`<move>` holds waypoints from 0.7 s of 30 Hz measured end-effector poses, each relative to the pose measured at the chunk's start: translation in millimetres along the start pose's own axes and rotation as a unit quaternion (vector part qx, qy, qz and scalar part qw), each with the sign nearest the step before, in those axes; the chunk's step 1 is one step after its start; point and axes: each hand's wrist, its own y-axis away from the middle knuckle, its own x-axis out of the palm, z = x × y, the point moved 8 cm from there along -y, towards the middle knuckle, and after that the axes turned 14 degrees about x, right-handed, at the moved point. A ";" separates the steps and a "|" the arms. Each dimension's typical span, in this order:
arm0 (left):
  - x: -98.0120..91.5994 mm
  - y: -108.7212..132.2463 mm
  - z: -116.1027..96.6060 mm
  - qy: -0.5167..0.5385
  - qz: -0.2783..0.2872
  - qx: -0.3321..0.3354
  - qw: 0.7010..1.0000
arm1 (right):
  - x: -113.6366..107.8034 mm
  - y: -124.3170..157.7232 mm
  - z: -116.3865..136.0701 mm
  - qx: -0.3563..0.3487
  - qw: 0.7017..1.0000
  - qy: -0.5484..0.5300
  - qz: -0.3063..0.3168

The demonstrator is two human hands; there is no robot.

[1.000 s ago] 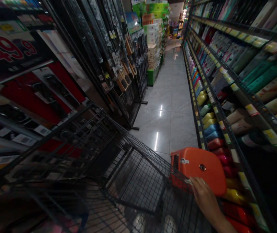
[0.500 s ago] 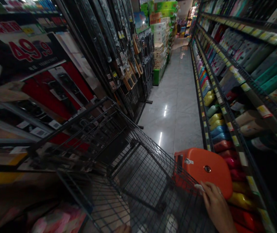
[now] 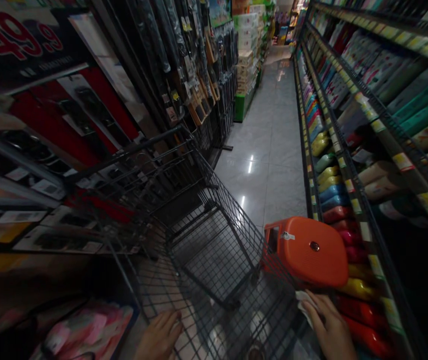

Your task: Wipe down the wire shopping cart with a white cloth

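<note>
A dark wire shopping cart [image 3: 214, 250] fills the middle foreground, its front angled toward the shelf on the left. My left hand [image 3: 160, 334] is at the near end of the cart's left rim, fingers curled together over the wire. My right hand [image 3: 328, 320] is closed around a crumpled white tissue [image 3: 306, 302], at the near end of the cart's right rim. The palm side of both hands is hidden. Just beyond my right hand, an orange plastic stool [image 3: 313, 252] stands between cart and shelf.
Shelves of rolled, colourful fabrics [image 3: 334, 195] line the right side. On the left are a price sign [image 3: 18, 40], packaged goods on a rack [image 3: 82, 105], and hanging dark-wrapped items [image 3: 183, 60]. A grey tiled aisle [image 3: 274, 125] runs ahead past stacked packs [image 3: 247, 55].
My left hand has come further into view at the bottom, up and left. The cart has shifted slightly right against the left shelf. My right hand still holds the tissue, a little lower in view.
</note>
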 end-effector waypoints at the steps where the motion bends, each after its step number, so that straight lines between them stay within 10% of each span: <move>1: 0.3 3.6 3.5 0.002 0.001 0.005 1.000 | 1.1 3.2 -7.9 0.034 0.999 -0.027 0.008; 7: 1.6 23.0 36.8 -0.011 -0.004 0.015 1.000 | -0.7 14.0 -21.6 0.233 0.947 -0.212 -0.059; 15: -35.6 33.3 72.5 -0.081 -0.085 -0.139 0.983 | 40.5 5.3 81.9 0.092 0.985 -0.136 -0.059; 18: -46.0 28.6 39.8 -0.118 -0.109 -0.232 0.959 | 58.0 16.4 72.7 0.133 0.979 -0.148 -0.043; 21: -30.4 -5.0 -35.6 -0.107 -0.137 -0.221 0.960 | 61.0 25.9 57.2 0.141 0.979 -0.140 -0.038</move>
